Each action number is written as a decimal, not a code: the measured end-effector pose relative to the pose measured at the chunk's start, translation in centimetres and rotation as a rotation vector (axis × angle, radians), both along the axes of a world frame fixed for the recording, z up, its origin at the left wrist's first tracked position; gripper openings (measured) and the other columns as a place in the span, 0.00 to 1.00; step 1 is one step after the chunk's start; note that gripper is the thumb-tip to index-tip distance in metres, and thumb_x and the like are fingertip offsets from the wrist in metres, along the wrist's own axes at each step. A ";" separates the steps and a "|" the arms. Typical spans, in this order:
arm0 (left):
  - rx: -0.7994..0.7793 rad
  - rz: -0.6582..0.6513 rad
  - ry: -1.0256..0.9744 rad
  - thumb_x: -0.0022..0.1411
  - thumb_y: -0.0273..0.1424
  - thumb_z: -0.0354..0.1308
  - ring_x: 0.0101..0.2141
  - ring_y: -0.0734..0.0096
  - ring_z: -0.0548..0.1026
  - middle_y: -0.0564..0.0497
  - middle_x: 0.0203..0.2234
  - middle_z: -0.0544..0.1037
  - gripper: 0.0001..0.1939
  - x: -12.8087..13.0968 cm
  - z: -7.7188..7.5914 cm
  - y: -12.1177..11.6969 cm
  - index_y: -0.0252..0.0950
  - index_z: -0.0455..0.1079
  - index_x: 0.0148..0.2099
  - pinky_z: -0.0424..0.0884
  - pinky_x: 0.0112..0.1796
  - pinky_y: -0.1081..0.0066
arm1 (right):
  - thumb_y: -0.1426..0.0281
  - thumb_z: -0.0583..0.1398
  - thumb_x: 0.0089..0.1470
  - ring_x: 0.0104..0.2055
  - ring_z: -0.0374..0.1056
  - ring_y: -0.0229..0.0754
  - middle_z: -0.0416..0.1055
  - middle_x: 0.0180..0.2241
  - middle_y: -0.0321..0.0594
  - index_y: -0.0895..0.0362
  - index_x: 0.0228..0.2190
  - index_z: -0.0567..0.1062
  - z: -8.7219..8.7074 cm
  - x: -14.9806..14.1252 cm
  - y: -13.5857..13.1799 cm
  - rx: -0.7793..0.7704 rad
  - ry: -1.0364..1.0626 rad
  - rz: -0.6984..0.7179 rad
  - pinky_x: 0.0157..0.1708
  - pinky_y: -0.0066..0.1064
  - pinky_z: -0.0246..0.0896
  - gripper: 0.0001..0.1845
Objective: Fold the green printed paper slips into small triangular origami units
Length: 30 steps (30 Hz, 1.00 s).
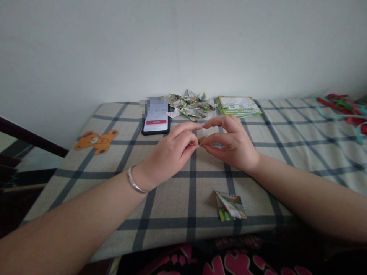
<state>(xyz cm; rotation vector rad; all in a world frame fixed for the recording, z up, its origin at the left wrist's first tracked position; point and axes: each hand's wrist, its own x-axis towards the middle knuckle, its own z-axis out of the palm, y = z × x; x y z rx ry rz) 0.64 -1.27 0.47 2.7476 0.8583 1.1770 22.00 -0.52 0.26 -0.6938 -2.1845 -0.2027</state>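
Observation:
Over the middle of the table, my left hand (178, 149) and my right hand (233, 143) meet at the fingertips. Both are closed in a pinch on a small folded piece of paper (201, 140), mostly hidden by the fingers. My index fingertips nearly touch above it. Closer to me lies another folded paper piece (231, 206), printed green, white and orange. Beyond my hands sits a pile of similar folded paper pieces (192, 105). To its right is a stack of printed leaflets (236, 105).
A phone (156, 118) with a lit screen lies left of the pile. A bear-shaped cutout (97, 141) is at the left on the checked tablecloth (114, 198). Red and teal strips (344, 110) lie at the far right. A wall (183, 46) stands behind the table.

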 end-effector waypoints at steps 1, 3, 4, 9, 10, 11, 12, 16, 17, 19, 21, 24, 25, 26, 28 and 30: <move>0.009 0.002 0.010 0.64 0.20 0.55 0.53 0.68 0.72 0.44 0.51 0.73 0.06 0.0 0.0 0.0 0.35 0.64 0.35 0.72 0.52 0.66 | 0.71 0.64 0.55 0.46 0.67 0.44 0.70 0.43 0.41 0.52 0.30 0.78 0.0 0.0 0.0 -0.004 0.008 0.009 0.45 0.41 0.62 0.03; 0.027 0.014 0.034 0.64 0.21 0.55 0.51 0.67 0.73 0.44 0.50 0.73 0.05 -0.1 -0.1 0.0 0.35 0.65 0.36 0.73 0.51 0.66 | 0.72 0.64 0.54 0.45 0.67 0.43 0.70 0.42 0.41 0.52 0.29 0.78 -0.1 -0.1 0.0 -0.011 0.015 0.032 0.45 0.40 0.62 0.03; 0.035 0.026 0.047 0.64 0.22 0.56 0.51 0.66 0.74 0.44 0.50 0.73 0.04 -0.2 -0.2 0.0 0.35 0.65 0.37 0.74 0.50 0.65 | 0.72 0.64 0.53 0.44 0.67 0.43 0.70 0.42 0.41 0.53 0.29 0.77 -0.1 -0.2 0.0 -0.017 0.015 0.043 0.44 0.40 0.62 0.03; 0.104 0.081 0.093 0.64 0.24 0.56 0.50 0.63 0.75 0.45 0.50 0.73 0.03 -0.3 -0.1 -0.1 0.34 0.69 0.36 0.74 0.50 0.62 | 0.73 0.64 0.53 0.42 0.67 0.42 0.70 0.39 0.41 0.54 0.29 0.76 -0.1 -0.4 -0.1 -0.028 0.017 0.030 0.42 0.38 0.62 0.03; 0.111 0.084 0.097 0.64 0.24 0.56 0.49 0.63 0.75 0.45 0.50 0.73 0.04 -0.2 -0.1 -0.1 0.34 0.69 0.36 0.73 0.50 0.61 | 0.73 0.63 0.53 0.41 0.67 0.42 0.70 0.38 0.41 0.54 0.28 0.75 -0.1 -0.5 -0.1 -0.025 0.018 0.022 0.42 0.38 0.62 0.03; 0.113 0.086 0.098 0.64 0.24 0.56 0.49 0.63 0.75 0.45 0.49 0.74 0.04 -0.2 0.0 -0.1 0.34 0.70 0.35 0.73 0.50 0.61 | 0.74 0.63 0.53 0.41 0.66 0.42 0.70 0.38 0.41 0.54 0.28 0.75 -0.1 -0.5 -0.1 -0.023 0.019 0.014 0.42 0.38 0.61 0.03; 0.114 0.091 0.096 0.64 0.24 0.56 0.49 0.63 0.75 0.45 0.48 0.74 0.04 -0.2 0.0 -0.1 0.34 0.70 0.35 0.73 0.50 0.61 | 0.74 0.63 0.53 0.41 0.66 0.42 0.70 0.37 0.41 0.55 0.28 0.74 -0.1 -0.6 -0.1 -0.020 0.020 0.008 0.41 0.38 0.61 0.04; 0.126 0.105 0.094 0.63 0.25 0.57 0.46 0.63 0.75 0.45 0.46 0.74 0.03 -0.2 0.0 -0.1 0.34 0.71 0.36 0.74 0.47 0.62 | 0.74 0.63 0.53 0.40 0.66 0.42 0.69 0.36 0.40 0.54 0.28 0.73 -0.1 -0.7 -0.1 -0.004 0.012 -0.004 0.40 0.37 0.61 0.04; 0.128 0.106 0.099 0.63 0.25 0.57 0.45 0.63 0.75 0.45 0.46 0.73 0.03 -0.3 0.0 -0.1 0.34 0.71 0.36 0.74 0.47 0.62 | 0.73 0.63 0.53 0.39 0.66 0.42 0.69 0.36 0.40 0.54 0.28 0.74 -0.1 -0.7 -0.1 -0.001 0.006 -0.004 0.40 0.37 0.61 0.03; 0.127 0.111 0.117 0.63 0.25 0.56 0.44 0.63 0.75 0.45 0.46 0.73 0.03 -0.2 0.0 -0.1 0.34 0.71 0.35 0.74 0.46 0.62 | 0.73 0.62 0.54 0.39 0.66 0.42 0.69 0.36 0.40 0.54 0.28 0.74 -0.1 -0.7 -0.1 0.001 -0.004 -0.008 0.40 0.37 0.61 0.03; 0.125 0.114 0.128 0.63 0.25 0.56 0.44 0.63 0.74 0.45 0.45 0.73 0.04 -0.2 0.1 -0.2 0.34 0.71 0.35 0.74 0.46 0.62 | 0.73 0.62 0.54 0.39 0.65 0.42 0.69 0.36 0.40 0.54 0.28 0.74 0.0 -0.6 -0.1 0.001 -0.016 -0.017 0.39 0.37 0.61 0.03; 0.124 0.120 0.132 0.63 0.25 0.56 0.44 0.64 0.74 0.46 0.45 0.73 0.04 -0.2 0.1 -0.2 0.35 0.71 0.36 0.73 0.46 0.63 | 0.72 0.62 0.54 0.40 0.65 0.43 0.70 0.36 0.40 0.53 0.29 0.73 0.1 -0.5 -0.1 0.021 -0.042 -0.034 0.39 0.38 0.60 0.03; 0.126 0.123 0.132 0.63 0.25 0.56 0.44 0.64 0.74 0.46 0.44 0.73 0.04 -0.2 0.1 -0.2 0.35 0.71 0.36 0.73 0.46 0.63 | 0.72 0.62 0.54 0.40 0.65 0.43 0.70 0.36 0.40 0.53 0.29 0.73 0.2 -0.4 -0.1 0.028 -0.050 -0.039 0.39 0.39 0.60 0.03; 0.128 0.126 0.132 0.63 0.25 0.56 0.44 0.64 0.74 0.46 0.44 0.73 0.03 -0.2 0.1 -0.2 0.35 0.71 0.36 0.73 0.46 0.63 | 0.72 0.62 0.54 0.40 0.65 0.44 0.70 0.36 0.40 0.53 0.29 0.73 0.2 -0.4 -0.1 0.033 -0.056 -0.040 0.39 0.39 0.60 0.03; 0.133 0.130 0.131 0.63 0.25 0.56 0.43 0.64 0.74 0.46 0.44 0.73 0.04 -0.3 0.1 -0.2 0.35 0.71 0.36 0.73 0.45 0.63 | 0.72 0.62 0.54 0.39 0.65 0.43 0.70 0.36 0.40 0.53 0.29 0.74 0.3 -0.3 -0.1 0.039 -0.059 -0.039 0.39 0.39 0.60 0.03; 0.134 0.131 0.126 0.63 0.25 0.56 0.43 0.64 0.74 0.45 0.43 0.73 0.04 -0.3 0.2 -0.2 0.34 0.71 0.35 0.74 0.45 0.63 | 0.71 0.63 0.54 0.39 0.65 0.43 0.70 0.35 0.40 0.53 0.29 0.74 0.4 -0.2 0.0 0.042 -0.058 -0.038 0.39 0.38 0.60 0.02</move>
